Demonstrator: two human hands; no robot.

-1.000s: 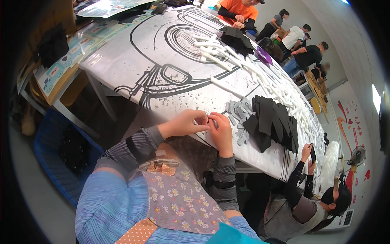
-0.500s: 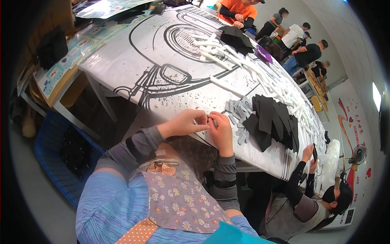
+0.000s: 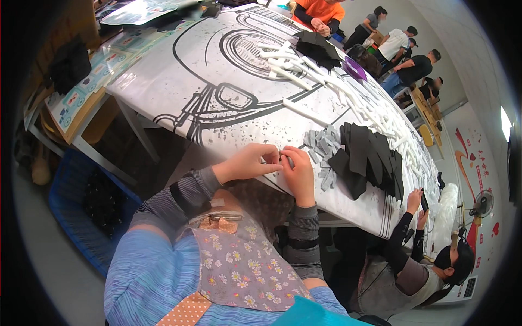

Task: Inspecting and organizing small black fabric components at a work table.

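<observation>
At the near edge of the table, my left hand and my right hand meet fingertip to fingertip. A small dark grey piece shows between the fingers of my right hand; its kind is too small to make out. My left thumb and forefinger are pinched together against it, and whatever they grip is hidden. Just beyond my right hand lies a pile of small grey blocks. Beside them, flat black strips are stacked in a fanned heap.
Many white foam-like sticks spread along the printed table cover. Farther back are more black pieces and a purple object. A blue basket stands at left. One co-worker sits at right, another in orange opposite.
My hands stay almost in place, with slight finger movement around the small piece. The view has shifted a little. The co-worker in orange has lowered their hands slightly.
</observation>
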